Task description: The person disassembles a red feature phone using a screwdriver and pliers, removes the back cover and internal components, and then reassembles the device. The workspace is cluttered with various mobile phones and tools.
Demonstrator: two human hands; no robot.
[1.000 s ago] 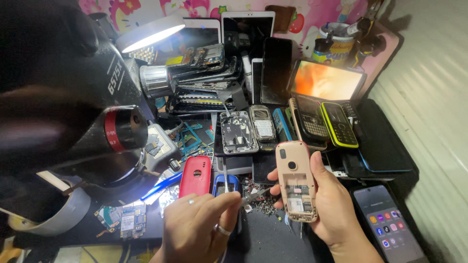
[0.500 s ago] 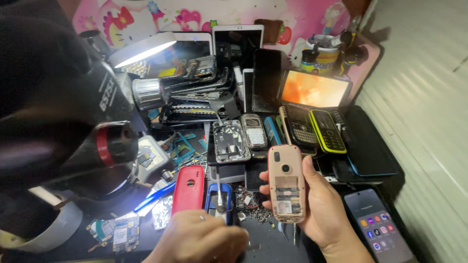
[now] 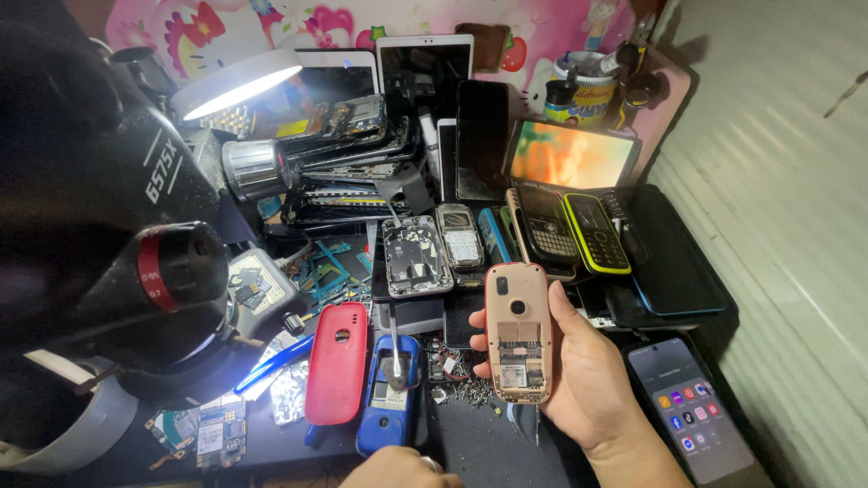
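Since the earlier frames the left hand (image 3: 398,465) has dropped toward the bottom edge, so only its knuckles and a ring show, and whether it grips anything cannot be told; the right hand (image 3: 579,380) has eased lower and to the right with its load. That right hand is clamped around a small salmon-pink phone body (image 3: 518,333), held upright with its back cover off and the battery bay and card slots exposed, above the dark bench (image 3: 470,443). Just left of it a screwdriver (image 3: 395,348) stands with its tip on a blue phone shell (image 3: 391,393), which lies beside a red phone back cover (image 3: 336,361). At the rear a round tub (image 3: 583,90) holds pens and small tools, though their kinds are too crowded to tell. A stack of opened phones (image 3: 348,154) sits under the lit lamp (image 3: 237,83). A lit tablet (image 3: 571,155) leans behind two keypad phones (image 3: 570,230). A smartphone with its screen on (image 3: 689,407) lies to the right, its lower end cut off. The black microscope body (image 3: 99,208) fills the left and hides the bench behind it.
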